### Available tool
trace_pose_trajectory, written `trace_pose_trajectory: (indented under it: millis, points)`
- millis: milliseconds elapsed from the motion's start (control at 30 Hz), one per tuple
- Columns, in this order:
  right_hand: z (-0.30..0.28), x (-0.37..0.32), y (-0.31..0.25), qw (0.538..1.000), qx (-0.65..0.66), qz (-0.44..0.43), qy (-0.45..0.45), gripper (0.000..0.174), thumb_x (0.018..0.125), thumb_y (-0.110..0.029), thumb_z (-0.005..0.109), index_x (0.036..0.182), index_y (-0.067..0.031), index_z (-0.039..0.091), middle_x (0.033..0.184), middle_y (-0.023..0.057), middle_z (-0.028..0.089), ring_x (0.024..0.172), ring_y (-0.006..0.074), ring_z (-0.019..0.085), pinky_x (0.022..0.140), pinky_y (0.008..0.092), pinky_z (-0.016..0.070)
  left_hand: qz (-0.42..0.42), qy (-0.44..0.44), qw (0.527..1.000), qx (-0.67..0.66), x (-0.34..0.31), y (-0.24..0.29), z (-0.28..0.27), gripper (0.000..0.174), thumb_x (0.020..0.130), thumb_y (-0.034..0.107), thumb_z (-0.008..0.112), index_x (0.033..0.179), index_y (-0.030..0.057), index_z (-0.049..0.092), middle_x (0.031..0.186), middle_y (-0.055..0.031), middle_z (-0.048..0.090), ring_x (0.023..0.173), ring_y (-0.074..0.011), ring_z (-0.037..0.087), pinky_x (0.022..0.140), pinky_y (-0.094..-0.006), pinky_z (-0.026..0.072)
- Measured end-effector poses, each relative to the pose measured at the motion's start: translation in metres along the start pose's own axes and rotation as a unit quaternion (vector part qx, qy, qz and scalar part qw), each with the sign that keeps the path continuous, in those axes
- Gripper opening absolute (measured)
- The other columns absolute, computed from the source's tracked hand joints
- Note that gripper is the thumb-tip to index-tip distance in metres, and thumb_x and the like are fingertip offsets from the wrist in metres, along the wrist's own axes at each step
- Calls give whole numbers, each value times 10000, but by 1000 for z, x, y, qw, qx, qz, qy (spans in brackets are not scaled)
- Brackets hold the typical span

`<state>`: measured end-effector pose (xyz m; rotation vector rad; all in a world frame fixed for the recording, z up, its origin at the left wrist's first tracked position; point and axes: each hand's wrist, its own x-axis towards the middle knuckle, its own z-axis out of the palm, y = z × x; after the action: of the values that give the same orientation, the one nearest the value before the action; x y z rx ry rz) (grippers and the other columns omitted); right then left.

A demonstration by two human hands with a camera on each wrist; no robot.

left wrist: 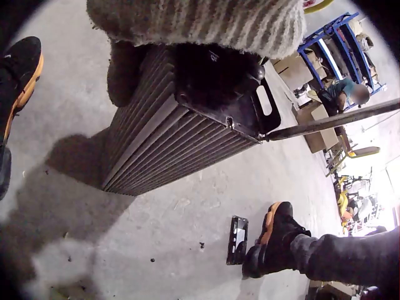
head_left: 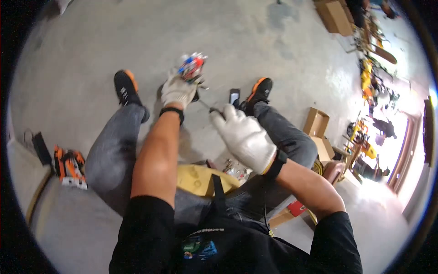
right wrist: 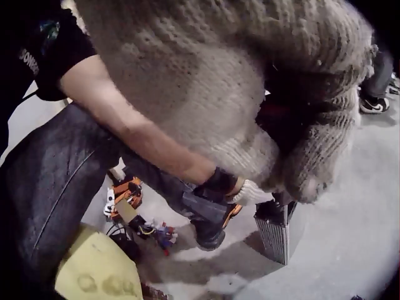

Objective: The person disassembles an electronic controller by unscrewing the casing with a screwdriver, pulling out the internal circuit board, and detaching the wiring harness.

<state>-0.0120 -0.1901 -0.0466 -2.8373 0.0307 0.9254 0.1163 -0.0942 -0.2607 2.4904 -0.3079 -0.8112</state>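
My gloved left hand grips a dark finned metal housing, like a heat-sink case, with a black slotted end plate. Past that hand in the head view is a blurred red, blue and silver cluster. My gloved right hand has its fingers curled round a dark handle, mostly hidden by the glove. From it a thin screwdriver-like shaft runs to the corner of the end plate, its tip right at the edge. Below, the housing's fins show in the right wrist view.
A small black rectangular piece with a pale panel lies on the floor by a shoe. An orange-and-black bag is at the left. Open cardboard boxes stand right of the knee. A yellow seat is under the person.
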Motion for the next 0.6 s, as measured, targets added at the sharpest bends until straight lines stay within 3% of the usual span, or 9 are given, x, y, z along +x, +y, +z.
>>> trace_pose_trajectory:
  millis: [33, 167, 200, 333, 367, 467, 533, 567, 600]
  points:
    - [3, 4, -3, 999, 15, 37, -22, 256, 895, -108, 653, 1141, -68, 592, 1102, 204, 591, 920, 358, 730, 683, 443, 625, -12, 34, 999, -2, 4, -7, 14, 506, 888, 400, 693, 1325, 148, 649, 1415, -175, 593, 1208, -376, 604, 1055, -427, 497]
    - [4, 12, 2, 951, 214, 222, -2, 392, 1016, -371, 614, 1153, -6, 573, 788, 229, 714, 801, 431, 725, 736, 503, 589, 109, 6, 966, 235, 2, -2, 4, 542, 972, 500, 535, 1375, 149, 633, 1394, -102, 581, 1384, -296, 431, 1107, -410, 386]
    - [1, 11, 5, 923, 292, 249, -36, 420, 1012, -366, 618, 1194, 9, 558, 855, 257, 721, 853, 446, 720, 778, 521, 580, 112, -27, 956, 269, 1, -1, 2, 566, 988, 515, 492, 1402, 147, 612, 1376, -97, 584, 1370, -293, 435, 1113, -407, 354]
    - [11, -4, 7, 977, 183, 86, 65, 371, 997, -236, 627, 1301, -39, 544, 1080, 259, 663, 927, 440, 709, 827, 506, 574, 112, -62, 953, 274, 7, -1, 3, 621, 985, 538, 512, 1446, 124, 559, 1365, -104, 554, 1337, -294, 455, 1119, -404, 385]
    - [15, -6, 6, 992, 91, 8, 88, 400, 995, -204, 634, 1356, -61, 540, 1137, 244, 626, 937, 422, 704, 852, 473, 573, 45, -38, 988, 143, 6, -3, 6, 660, 956, 545, 582, 1442, 101, 543, 1394, -105, 518, 1329, -294, 464, 1119, -389, 447]
    - [17, 3, -5, 1000, 2, 25, -12, 405, 965, -103, 637, 1356, -70, 538, 1193, 222, 571, 904, 434, 695, 827, 478, 588, 59, -16, 989, 136, 11, -11, 18, 615, 940, 490, 606, 1426, 117, 563, 1402, -142, 515, 1325, -338, 471, 1119, -401, 466]
    - [8, 8, -12, 994, 65, 83, 9, 395, 970, -191, 667, 1325, -59, 556, 1120, 221, 626, 884, 384, 707, 769, 465, 593, 25, -28, 995, 88, 3, -2, 3, 633, 908, 478, 666, 1413, 112, 557, 1406, -138, 507, 1305, -317, 490, 1097, -393, 487]
    - [-5, 14, -10, 942, 244, 222, -54, 371, 969, -239, 674, 1259, -36, 562, 1086, 251, 648, 906, 379, 720, 756, 453, 595, 51, -34, 987, 152, 9, -6, 11, 647, 895, 473, 687, 1414, 113, 550, 1407, -132, 501, 1316, -308, 491, 1094, -390, 494]
    - [-15, 18, -8, 835, 411, 348, -112, 372, 967, -286, 682, 1193, -13, 569, 1052, 281, 670, 928, 374, 732, 743, 441, 596, 81, -40, 972, 215, 11, -3, 7, 662, 882, 468, 709, 1415, 113, 543, 1408, -126, 496, 1327, -299, 492, 1090, -388, 501]
